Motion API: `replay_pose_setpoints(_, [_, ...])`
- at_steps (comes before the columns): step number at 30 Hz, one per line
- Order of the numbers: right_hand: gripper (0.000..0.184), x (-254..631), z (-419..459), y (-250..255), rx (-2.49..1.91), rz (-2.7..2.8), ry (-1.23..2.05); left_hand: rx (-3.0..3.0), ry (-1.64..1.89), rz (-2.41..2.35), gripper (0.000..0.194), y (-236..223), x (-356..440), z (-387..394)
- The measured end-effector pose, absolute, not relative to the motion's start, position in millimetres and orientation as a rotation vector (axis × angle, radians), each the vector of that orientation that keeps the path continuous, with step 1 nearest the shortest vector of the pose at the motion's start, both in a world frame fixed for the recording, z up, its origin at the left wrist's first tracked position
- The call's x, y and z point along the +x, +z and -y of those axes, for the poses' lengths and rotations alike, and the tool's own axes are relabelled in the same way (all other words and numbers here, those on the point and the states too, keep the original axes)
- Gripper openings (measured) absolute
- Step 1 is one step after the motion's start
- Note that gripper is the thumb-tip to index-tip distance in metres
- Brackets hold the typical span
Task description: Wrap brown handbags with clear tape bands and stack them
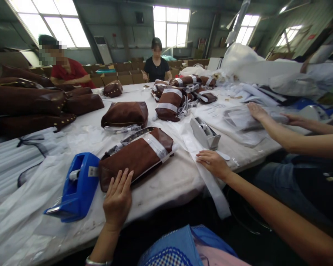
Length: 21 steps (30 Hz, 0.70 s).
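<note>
A brown handbag (133, 157) lies on its side on the table in front of me, with one white band wrapped round its right end. My left hand (118, 194) rests flat on the bag's near left corner, fingers stretched out. At the table's front edge my right hand (214, 164) has its fingers closed on a long white strip (208, 181), which hangs over the edge; the thumb is mostly hidden. Left of the bag stands a blue tape dispenser (81, 188). A grey tape dispenser (204, 133) sits just beyond my right hand.
Another brown bag (124, 113) lies behind mine, and several banded bags (170, 103) are heaped farther back. Stacked brown bags (27, 99) fill the far left. A co-worker's hands (258, 111) work on clear plastic (238, 118) at right. Two people sit across the table.
</note>
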State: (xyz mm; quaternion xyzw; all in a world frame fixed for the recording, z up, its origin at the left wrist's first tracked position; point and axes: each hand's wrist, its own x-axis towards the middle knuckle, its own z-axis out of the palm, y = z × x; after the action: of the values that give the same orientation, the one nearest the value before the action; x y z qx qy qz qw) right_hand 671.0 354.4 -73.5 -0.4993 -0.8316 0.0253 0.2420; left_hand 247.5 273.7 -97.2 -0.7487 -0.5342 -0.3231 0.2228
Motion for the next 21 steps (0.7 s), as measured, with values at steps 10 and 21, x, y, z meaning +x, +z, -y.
replay_pose_setpoints(10, [0.029,612.8,-331.0,-42.9,-1.285,2.081,0.421,-2.045,-0.922,1.486,0.071,-89.4,240.3,-280.2])
replay_pose_setpoints(21, [0.046,557.6,-326.8,-66.2,-1.324,2.002,0.588,-1.925,-1.016,1.497,0.073,-64.8,220.5,-296.9])
